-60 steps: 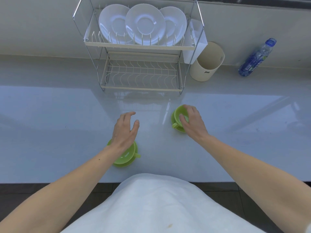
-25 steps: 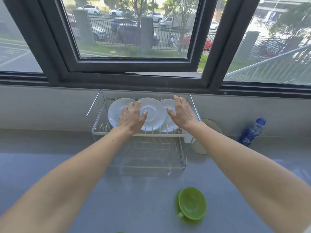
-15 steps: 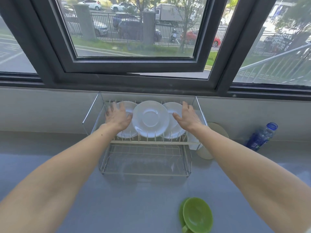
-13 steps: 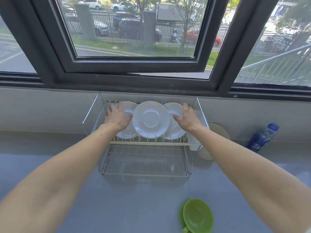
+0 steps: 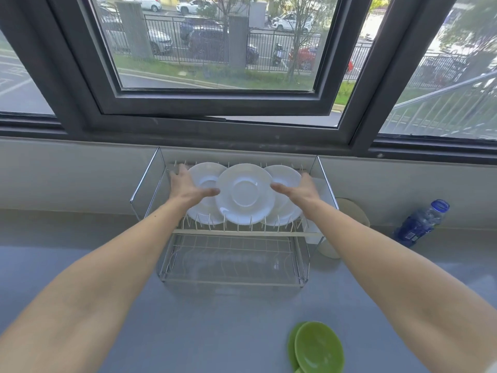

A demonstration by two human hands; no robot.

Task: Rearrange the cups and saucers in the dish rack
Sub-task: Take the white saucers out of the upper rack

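A two-tier wire dish rack [image 5: 234, 232] stands against the wall under the window. Three white saucers stand upright in its upper tier. My left hand [image 5: 188, 187] clasps the outer edge of the left saucer [image 5: 208, 172], thumb across its face. My right hand [image 5: 300, 191] clasps the right saucer [image 5: 285, 175] the same way. The middle saucer [image 5: 244, 197] stands in front of both, untouched. A green cup [image 5: 318, 348] sits on a green saucer [image 5: 291, 345] on the counter at the lower right.
The rack's lower tier [image 5: 231, 262] holds nothing. A beige holder [image 5: 352, 214] stands just right of the rack, and a blue water bottle [image 5: 419, 224] leans on the wall further right. A dark window frame [image 5: 215, 130] overhangs the rack.
My hands left the green cups on the counter and rose to the rack. Over the last second they spread from the middle saucer to the outer two and closed on their rims.
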